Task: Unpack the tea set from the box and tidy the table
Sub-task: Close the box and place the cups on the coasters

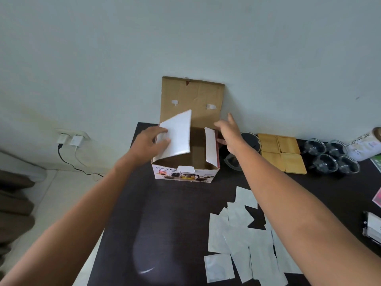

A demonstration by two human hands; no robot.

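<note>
Box (pixel 185 172) open, left hand (pixel 147 144) gripping side flap (pixel 177 137), right hand (pixel 228 134) beside it

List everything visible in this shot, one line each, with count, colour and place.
box: one, brown card with printed white front, open, at the table's far edge by the wall
table: one, dark brown, under everything
white packets: a loose overlapping pile, count unclear, near right of the table
wooden coasters: four, pale yellow, square block right of the box
glass cups: four, clear, right of the coasters
glass lid: one, clear, between box and coasters
chargers: two, white, in the wall socket at left
left hand: fingers on the box's left white flap
right hand: open, at the box's right side
</note>
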